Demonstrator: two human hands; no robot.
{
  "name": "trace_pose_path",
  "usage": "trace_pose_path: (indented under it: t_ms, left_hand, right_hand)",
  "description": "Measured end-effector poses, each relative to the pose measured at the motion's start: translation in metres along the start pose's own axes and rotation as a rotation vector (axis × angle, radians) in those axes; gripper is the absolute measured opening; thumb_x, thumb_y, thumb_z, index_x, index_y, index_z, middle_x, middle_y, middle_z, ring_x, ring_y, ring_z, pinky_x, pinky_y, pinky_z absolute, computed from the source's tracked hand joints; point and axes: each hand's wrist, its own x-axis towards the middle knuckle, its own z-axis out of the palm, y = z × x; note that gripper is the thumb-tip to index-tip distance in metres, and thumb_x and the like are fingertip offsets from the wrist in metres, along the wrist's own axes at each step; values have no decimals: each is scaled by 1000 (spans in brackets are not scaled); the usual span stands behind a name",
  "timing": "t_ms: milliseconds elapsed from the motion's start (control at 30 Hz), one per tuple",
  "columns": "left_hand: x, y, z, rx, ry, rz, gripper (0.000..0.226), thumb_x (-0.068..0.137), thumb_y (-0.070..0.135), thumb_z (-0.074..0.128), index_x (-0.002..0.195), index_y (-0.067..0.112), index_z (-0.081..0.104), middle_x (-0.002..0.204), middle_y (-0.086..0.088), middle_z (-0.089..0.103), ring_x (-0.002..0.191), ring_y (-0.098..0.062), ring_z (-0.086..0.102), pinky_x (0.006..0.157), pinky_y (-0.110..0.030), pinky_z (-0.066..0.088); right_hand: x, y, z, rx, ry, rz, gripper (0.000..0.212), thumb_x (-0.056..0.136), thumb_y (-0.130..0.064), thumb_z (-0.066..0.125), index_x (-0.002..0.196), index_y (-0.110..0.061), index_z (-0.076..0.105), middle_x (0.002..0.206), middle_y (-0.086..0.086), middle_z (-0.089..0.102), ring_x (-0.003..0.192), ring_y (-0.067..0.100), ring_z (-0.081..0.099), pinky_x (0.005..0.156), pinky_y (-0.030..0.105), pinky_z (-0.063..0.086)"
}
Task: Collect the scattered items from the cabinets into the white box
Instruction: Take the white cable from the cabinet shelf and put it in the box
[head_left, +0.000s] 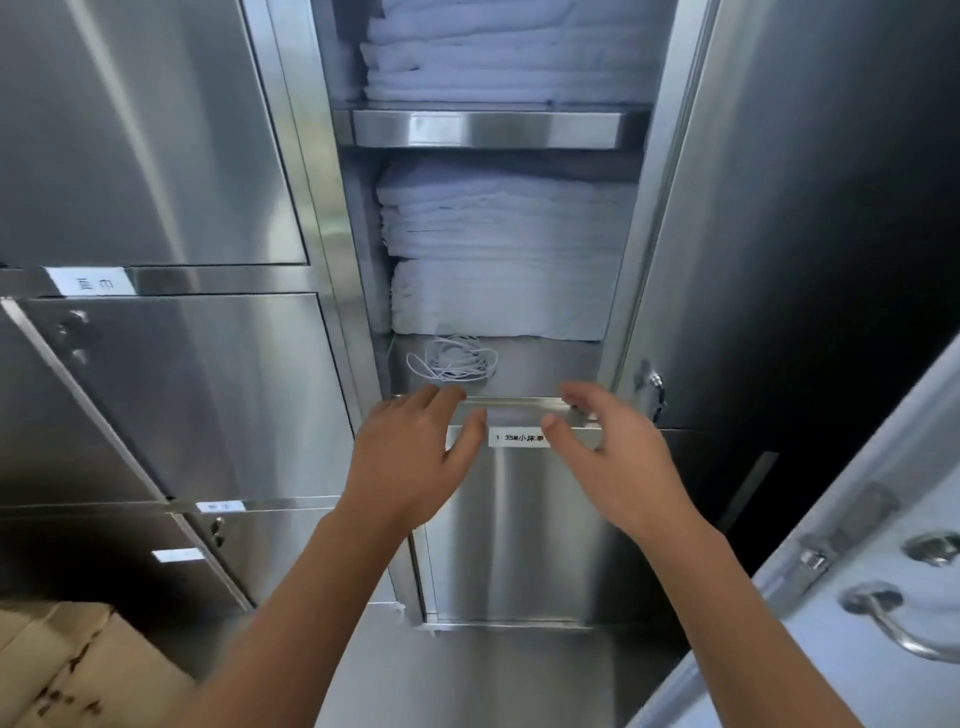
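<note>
A loose coil of thin white cord (451, 359) lies on the steel shelf (545, 364) of an open cabinet, in front of a stack of folded white linen (498, 249). Just below the shelf's front edge, my left hand (415, 457) reaches up with relaxed fingers and holds nothing; its fingertips are a little short of the cord. To the right, my right hand (608, 447) is raised beside it with fingers spread and slightly curled, also holding nothing. No white box is in view.
The cabinet door (810, 208) stands open on the right. More folded linen (498, 52) fills the shelf above. Closed steel doors with labels are on the left, cardboard boxes (78, 665) at the lower left, a white handled door (883, 597) at the lower right.
</note>
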Motion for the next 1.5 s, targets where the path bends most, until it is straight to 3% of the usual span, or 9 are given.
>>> trace_pose_path:
  t_ms: [100, 200, 333, 467, 567, 767, 1067, 1233, 1500]
  left_hand:
    - [35, -12, 28, 56, 5, 4, 45, 95, 49, 34, 103, 19, 67, 88, 0, 69, 72, -27, 62, 69, -34, 44]
    - [63, -28, 47, 98, -28, -43, 47, 95, 51, 31, 105, 21, 66, 95, 1, 70, 82, -26, 64, 74, -35, 45]
    - [86, -40, 62, 150, -21, -153, 46, 95, 53, 32, 102, 24, 67, 91, 1, 69, 79, -27, 64, 72, -33, 43]
    - [87, -57, 67, 172, 6, -262, 47, 95, 54, 31, 102, 23, 66, 95, 2, 70, 79, -29, 64, 72, -35, 47]
    - [81, -78, 61, 214, 10, -314, 48, 95, 55, 29, 111, 26, 65, 96, 2, 70, 79, -30, 63, 72, -35, 47]
    - [89, -94, 57, 248, 48, -337, 40, 96, 50, 37, 106, 24, 66, 89, 2, 69, 70, -27, 61, 65, -29, 40]
    - [102, -89, 98, 136, -72, -328, 52, 94, 56, 27, 108, 23, 65, 101, 2, 69, 86, -26, 64, 76, -33, 44]
    - [105, -96, 124, 145, -124, -285, 49, 96, 54, 29, 105, 21, 65, 94, 1, 69, 81, -26, 65, 74, -35, 47]
    - [120, -96, 142, 121, -146, -261, 50, 96, 55, 29, 107, 23, 65, 100, 3, 71, 87, -24, 66, 78, -35, 47]
  right_hand:
    - [45, 16, 15, 22, -24, -19, 62, 86, -67, 48, 135, -32, 57, 131, -14, 64, 121, 9, 58, 96, 25, 43]
    - [91, 26, 34, 39, -68, -71, 68, 81, -73, 42, 134, -34, 57, 132, -15, 64, 123, 9, 57, 99, 26, 43]
    - [142, 34, 61, 120, -140, -107, 56, 84, -68, 51, 129, -36, 59, 128, -14, 66, 119, 10, 59, 99, 34, 50]
    - [176, 25, 92, 113, -226, -195, 49, 90, -57, 60, 132, -32, 60, 129, -9, 66, 119, 12, 60, 96, 25, 44]
    - [189, 11, 108, 112, -278, -262, 46, 90, -55, 61, 131, -32, 60, 128, -10, 66, 116, 14, 61, 96, 31, 47]
    - [209, 1, 130, 72, -314, -339, 47, 92, -53, 61, 132, -29, 60, 131, -9, 65, 119, 16, 60, 96, 34, 48]
    - [236, 23, 151, 28, -356, -334, 37, 91, -48, 64, 123, -28, 63, 122, -8, 68, 115, 18, 61, 94, 36, 50]
    - [248, 48, 153, 24, -337, -305, 38, 91, -40, 69, 126, -26, 65, 126, -6, 69, 115, 16, 63, 91, 26, 47]
    - [256, 66, 151, 4, -343, -255, 43, 90, -44, 69, 128, -23, 65, 125, -4, 69, 118, 16, 62, 101, 35, 48]
